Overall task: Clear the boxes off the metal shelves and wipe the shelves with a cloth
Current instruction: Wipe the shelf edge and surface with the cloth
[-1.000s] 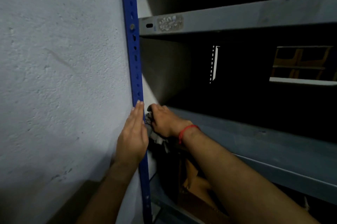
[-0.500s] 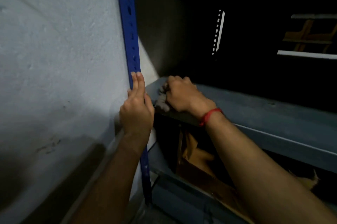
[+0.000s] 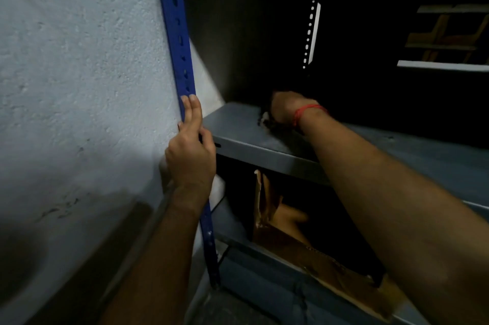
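A grey metal shelf (image 3: 238,128) runs from the blue slotted upright (image 3: 177,33) towards the right. My right hand (image 3: 287,111), a red thread round its wrist, grips a crumpled cloth (image 3: 264,119) and presses it on the shelf's top, deep in the dark back part. My left hand (image 3: 190,150) rests on the blue upright at the shelf's front left corner, fingers stretched up along it. An open brown cardboard box (image 3: 304,250) sits on the shelf below, partly hidden by my right forearm.
A rough white wall (image 3: 79,73) fills the left side, close to the upright. The shelf bay's interior is dark, with a pale slotted rear post (image 3: 311,33). More shelving with brownish cartons (image 3: 444,38) shows at far right.
My right hand has slid the cloth from the shelf's front left corner back and to the right, into the dark. My left hand stays on the blue upright. The view has tilted down.
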### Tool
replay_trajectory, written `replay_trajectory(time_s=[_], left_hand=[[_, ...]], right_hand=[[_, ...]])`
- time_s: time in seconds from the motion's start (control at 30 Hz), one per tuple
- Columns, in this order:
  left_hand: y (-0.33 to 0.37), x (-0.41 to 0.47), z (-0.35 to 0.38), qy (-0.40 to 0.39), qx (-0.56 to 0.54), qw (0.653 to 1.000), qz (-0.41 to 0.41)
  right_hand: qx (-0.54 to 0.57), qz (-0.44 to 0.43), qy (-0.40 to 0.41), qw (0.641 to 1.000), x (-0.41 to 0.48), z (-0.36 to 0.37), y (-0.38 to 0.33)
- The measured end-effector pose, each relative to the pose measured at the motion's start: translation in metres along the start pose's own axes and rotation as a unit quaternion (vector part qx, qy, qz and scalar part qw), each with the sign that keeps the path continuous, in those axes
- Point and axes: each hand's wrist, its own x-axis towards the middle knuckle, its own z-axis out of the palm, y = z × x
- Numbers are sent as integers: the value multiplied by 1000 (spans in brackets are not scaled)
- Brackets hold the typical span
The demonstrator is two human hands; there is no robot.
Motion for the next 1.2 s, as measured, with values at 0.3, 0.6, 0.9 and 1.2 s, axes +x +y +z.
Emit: replay_trajectory(time_s=[0.3,0.6,0.9,1.2], left_hand=[[4,0,0,4,-8,1000,-12],[1,-3,1,7,-42,999,-5],[5,-2,4,20,-34,999,-22],[7,-1,-2,1,-42,999,-13]], right_hand=[[100,-198,29,975,-45,16,-90],[-11,39,-3,999,-6,-5,44],[45,-78,73,993,-81,18,-39],[-25,50,33,998,-64,-15,82]])
